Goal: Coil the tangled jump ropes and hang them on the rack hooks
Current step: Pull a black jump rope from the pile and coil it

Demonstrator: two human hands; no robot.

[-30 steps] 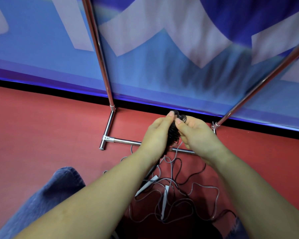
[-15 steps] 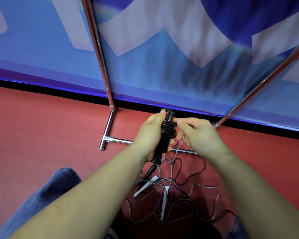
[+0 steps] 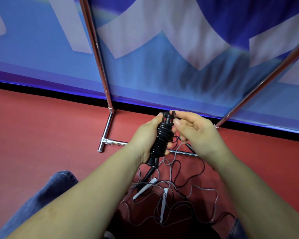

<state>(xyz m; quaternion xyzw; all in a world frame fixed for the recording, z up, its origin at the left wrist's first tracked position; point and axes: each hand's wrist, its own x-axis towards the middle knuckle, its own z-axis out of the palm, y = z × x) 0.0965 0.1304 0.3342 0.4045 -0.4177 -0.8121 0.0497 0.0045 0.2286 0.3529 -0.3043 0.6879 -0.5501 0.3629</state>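
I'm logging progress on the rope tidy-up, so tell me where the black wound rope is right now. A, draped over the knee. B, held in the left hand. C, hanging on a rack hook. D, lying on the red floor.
B: the left hand grips the black rope wound around its handles, while the right hand pinches the cord at its top end.

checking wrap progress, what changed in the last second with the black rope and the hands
The right hand has carried the cord from beside the bundle up to its top end and pinches it there. The black rope bundle shows more fully now. The left hand keeps gripping the bundle; the loose ropes on the floor and the rack stayed put.
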